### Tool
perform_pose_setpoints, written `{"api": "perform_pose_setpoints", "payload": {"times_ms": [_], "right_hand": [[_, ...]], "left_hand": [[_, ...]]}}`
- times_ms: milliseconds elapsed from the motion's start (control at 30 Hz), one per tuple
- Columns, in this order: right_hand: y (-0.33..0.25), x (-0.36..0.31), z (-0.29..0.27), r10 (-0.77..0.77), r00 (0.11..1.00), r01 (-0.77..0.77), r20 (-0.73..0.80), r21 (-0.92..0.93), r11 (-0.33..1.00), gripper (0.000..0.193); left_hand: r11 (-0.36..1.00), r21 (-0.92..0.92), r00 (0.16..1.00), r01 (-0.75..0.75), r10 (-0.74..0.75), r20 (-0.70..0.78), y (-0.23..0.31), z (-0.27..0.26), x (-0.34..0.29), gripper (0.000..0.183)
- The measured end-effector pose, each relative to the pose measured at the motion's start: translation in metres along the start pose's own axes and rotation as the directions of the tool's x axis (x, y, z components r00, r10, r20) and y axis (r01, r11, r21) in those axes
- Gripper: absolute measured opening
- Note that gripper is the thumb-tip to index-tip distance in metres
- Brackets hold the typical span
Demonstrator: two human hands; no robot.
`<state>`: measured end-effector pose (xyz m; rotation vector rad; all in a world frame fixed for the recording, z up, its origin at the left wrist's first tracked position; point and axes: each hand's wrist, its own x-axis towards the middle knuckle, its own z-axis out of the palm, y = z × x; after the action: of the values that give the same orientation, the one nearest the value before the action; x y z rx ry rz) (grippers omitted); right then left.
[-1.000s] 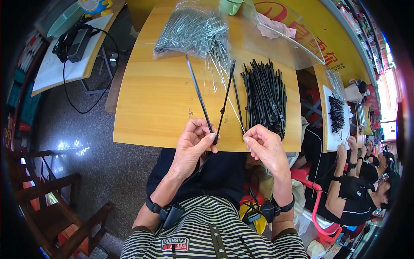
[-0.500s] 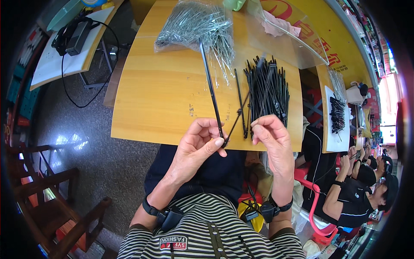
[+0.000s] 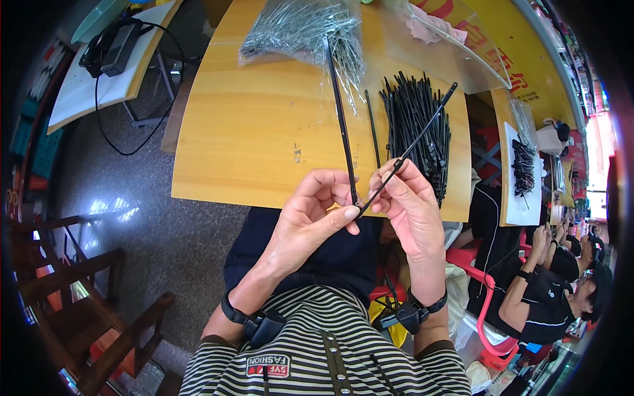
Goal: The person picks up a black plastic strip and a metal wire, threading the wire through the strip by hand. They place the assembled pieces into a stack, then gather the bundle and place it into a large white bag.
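Observation:
A thin black hinged rod (image 3: 340, 112), bent into a V, is held over the table's front edge. My left hand (image 3: 307, 214) pinches it at the joint between thumb and fingers. One arm of the V points up toward the bag of wires; the other slants right across the fingers of my right hand (image 3: 415, 204). The right fingertips are closed close to the joint, where something fine and shiny shows, too small to make out. Past my right hand lies a pile of similar black rods (image 3: 419, 132), with a single rod (image 3: 373, 129) to its left.
A clear plastic bag of thin metal wires (image 3: 304, 30) lies at the table's far side. A clear sheet (image 3: 456, 66) and pink cloth (image 3: 432, 25) are beside it. Left stands a white-topped table (image 3: 76, 86) with a black power adapter (image 3: 121, 49). Co-workers (image 3: 555, 290) sit at right.
My right hand has moved left and in to the joint beside my left hand. The rod's second arm now slants up to the right across its fingers. The view has shifted slightly.

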<state>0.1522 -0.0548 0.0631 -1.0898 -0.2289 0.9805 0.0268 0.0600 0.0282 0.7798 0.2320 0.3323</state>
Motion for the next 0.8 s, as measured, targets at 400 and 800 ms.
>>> {"api": "perform_pose_setpoints", "payload": {"times_ms": [400,800], "right_hand": [[0.0033,0.0030,-0.0001,0.054,0.998,-0.056,0.037,0.050,0.997,0.009],[0.0013,0.0056,-0.0034,0.195,0.977,-0.202,0.080,0.090,0.975,0.013]], "left_hand": [[1.000,-0.015,1.000,-0.020,0.020,0.020,-0.0010,-0.0006,-0.0011,0.032],[0.999,-0.006,0.996,-0.040,0.041,0.084,-0.0037,-0.0052,-0.0025,0.030]]}}
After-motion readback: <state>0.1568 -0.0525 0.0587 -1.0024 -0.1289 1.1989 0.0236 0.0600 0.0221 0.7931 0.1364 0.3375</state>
